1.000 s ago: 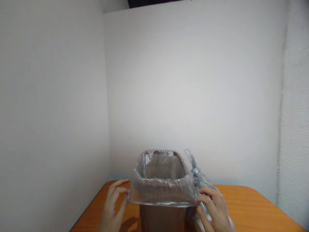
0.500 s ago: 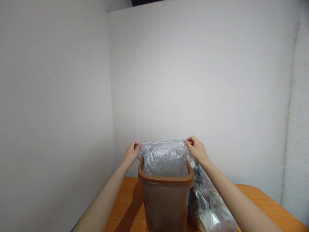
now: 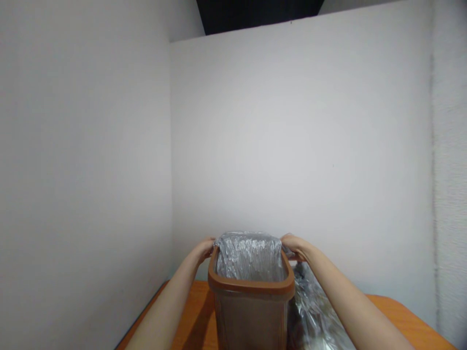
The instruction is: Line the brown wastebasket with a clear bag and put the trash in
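Note:
A brown plastic trash can (image 3: pixel 251 316) with a lighter brown rim stands in front of me. A clear plastic bag (image 3: pixel 250 255) lines its inside and is drawn over the far side of the rim. My left hand (image 3: pixel 205 249) grips the bag's edge at the far left corner of the can. At the far right corner my right hand (image 3: pixel 293 246) is closed on the bag too, with some of the film bunched below the fingers. The fingertips of both hands are partly hidden behind the bag and rim.
A crumpled clear plastic package (image 3: pixel 317 311) lies on the orange wooden table (image 3: pixel 394 316), close to the can's right side. White walls (image 3: pixel 292 121) stand behind the table and along its left.
Both hands have moved down with the bag's edge, from above the can to its far rim. The film now bends over that rim. The view has tilted up slightly.

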A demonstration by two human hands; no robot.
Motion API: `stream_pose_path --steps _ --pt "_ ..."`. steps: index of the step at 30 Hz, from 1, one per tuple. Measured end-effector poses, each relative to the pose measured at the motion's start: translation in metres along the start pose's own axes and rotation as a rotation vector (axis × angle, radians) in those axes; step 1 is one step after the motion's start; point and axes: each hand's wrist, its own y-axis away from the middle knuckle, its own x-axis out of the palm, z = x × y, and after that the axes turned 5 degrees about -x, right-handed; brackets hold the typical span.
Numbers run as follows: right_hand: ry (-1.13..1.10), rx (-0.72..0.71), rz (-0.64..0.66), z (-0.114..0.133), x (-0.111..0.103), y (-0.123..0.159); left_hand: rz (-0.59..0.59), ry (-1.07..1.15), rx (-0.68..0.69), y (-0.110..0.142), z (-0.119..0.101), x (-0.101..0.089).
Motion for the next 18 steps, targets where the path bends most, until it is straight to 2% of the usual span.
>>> stream_pose_path --steps 4,7,11,14,16,18 --pt "-0.044 -0.127 -0.158 0.014 -0.01 -0.007 0.012 -0.019 -0.03 -0.017 -0.02 0.0" --pt "-0.088 -0.25 -0.297 0.036 -0.016 -0.014 -0.064 0.015 0.052 -0.029 -0.044 0.0" --pt "-0.18 -0.445 -0.408 0.079 -0.019 -0.014 -0.186 0.145 0.21 -0.037 -0.083 -0.007" --pt "-0.256 -0.621 -0.406 0.115 -0.023 0.01 -0.302 0.337 0.338 -0.029 -0.108 -0.029" --pt "-0.319 -0.782 -0.347 0.13 -0.028 0.037 -0.395 0.511 0.402 -0.016 -0.116 -0.054" --pt "-0.468 -1.029 -0.303 0.13 -0.035 0.061 -0.484 0.7 0.427 0.003 -0.116 -0.087"
